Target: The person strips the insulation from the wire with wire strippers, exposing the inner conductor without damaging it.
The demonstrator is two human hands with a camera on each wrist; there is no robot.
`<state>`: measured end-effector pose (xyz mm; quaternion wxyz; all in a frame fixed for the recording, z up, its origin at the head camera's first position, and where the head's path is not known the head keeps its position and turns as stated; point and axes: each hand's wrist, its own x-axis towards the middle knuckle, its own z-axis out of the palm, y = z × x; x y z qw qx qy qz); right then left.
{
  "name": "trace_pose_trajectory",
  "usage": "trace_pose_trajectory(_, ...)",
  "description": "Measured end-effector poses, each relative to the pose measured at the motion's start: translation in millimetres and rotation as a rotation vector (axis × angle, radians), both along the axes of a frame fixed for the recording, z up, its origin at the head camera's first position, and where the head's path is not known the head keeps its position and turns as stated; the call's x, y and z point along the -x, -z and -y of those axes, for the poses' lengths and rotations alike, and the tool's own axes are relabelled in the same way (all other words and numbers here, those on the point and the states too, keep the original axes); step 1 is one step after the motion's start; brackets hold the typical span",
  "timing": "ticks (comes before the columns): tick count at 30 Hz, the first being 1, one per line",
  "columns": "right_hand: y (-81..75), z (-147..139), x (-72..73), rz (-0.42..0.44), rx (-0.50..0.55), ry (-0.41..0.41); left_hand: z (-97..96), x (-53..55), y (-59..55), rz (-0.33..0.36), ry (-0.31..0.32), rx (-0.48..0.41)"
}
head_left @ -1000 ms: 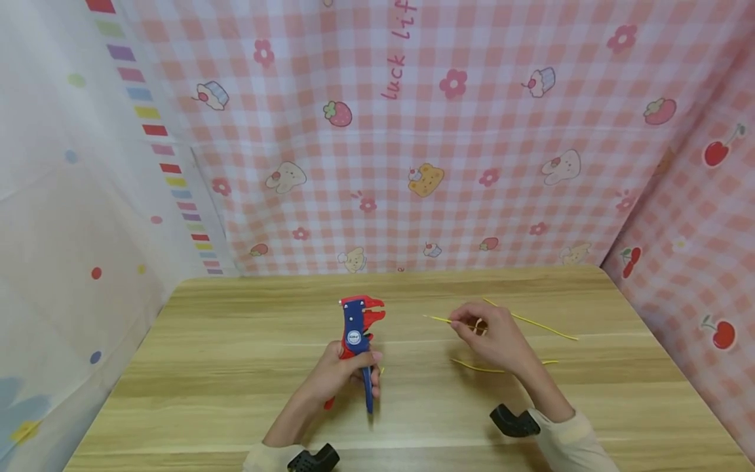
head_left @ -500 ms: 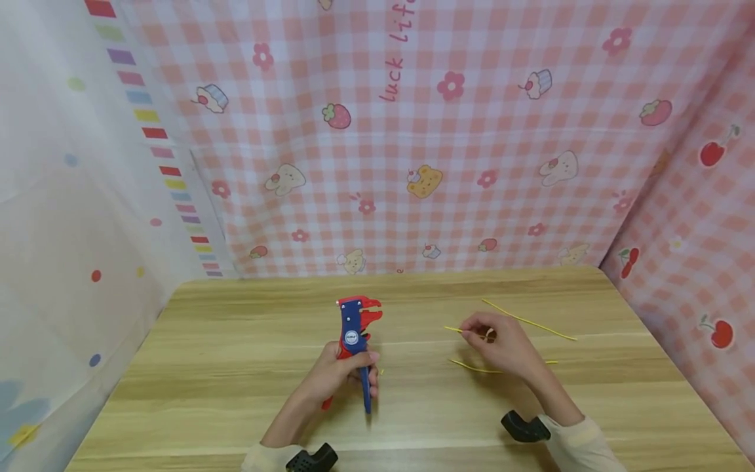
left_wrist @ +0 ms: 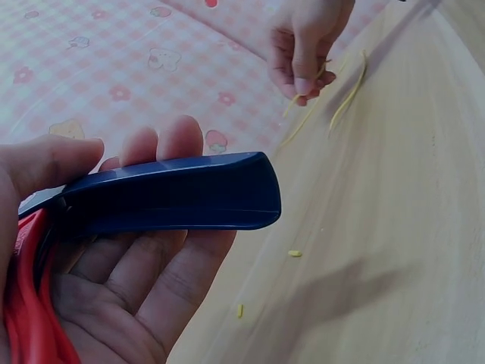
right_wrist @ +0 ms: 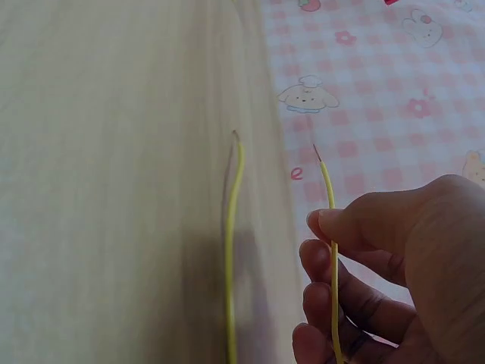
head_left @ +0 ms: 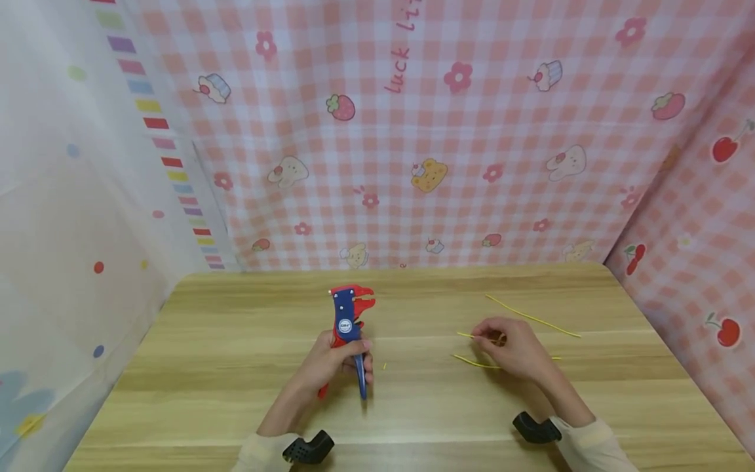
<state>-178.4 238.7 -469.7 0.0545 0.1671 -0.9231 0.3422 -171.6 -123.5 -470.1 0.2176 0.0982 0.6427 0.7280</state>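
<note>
My left hand (head_left: 323, 362) grips a red and blue wire stripper (head_left: 348, 321), its head pointing away from me and its red jaws to the right. In the left wrist view the fingers lie around the blue handle (left_wrist: 174, 193). Farther right, my right hand (head_left: 514, 346) pinches a yellow wire (right_wrist: 335, 280) between thumb and index finger. Bare metal shows at that wire's tip in the right wrist view. Just below the right hand a second yellow wire (right_wrist: 230, 288), also with a bare end, lies on the table, partly hidden by the hand in the head view.
Behind the right hand another yellow wire (head_left: 533, 317) lies on the wooden table (head_left: 224, 367). Two short yellow insulation bits (left_wrist: 295, 253) rest on the tabletop to the right of the left hand. A pink checked cloth (head_left: 389, 164) hangs along the table's back edge.
My right hand has drawn right and slightly toward me with the pinched wire, away from the wire stripper. The left hand, still holding the tool, has shifted slightly left.
</note>
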Motion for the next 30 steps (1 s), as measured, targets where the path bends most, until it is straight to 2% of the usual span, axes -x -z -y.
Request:
trace_pose_trajectory(8,6.5,-9,-3.5,-0.032,-0.045,0.046,1.2,2.7,-6.1,-0.006,-0.004,0.005)
trace_pose_trajectory(17,15.3,-19,-5.1,0.002,-0.100,0.096,4.3,4.9,-2.7,-0.015,0.000,-0.017)
trace_pose_trajectory(24,17.6,-22,-5.7,-0.038,-0.118,0.106,7.0,4.6,-1.0,-0.006,-0.003,-0.040)
trace_pose_trajectory(30,17.4,-21,-6.8,-0.028,-0.116,0.112,7.6,3.6,-0.4,-0.005,0.001,-0.043)
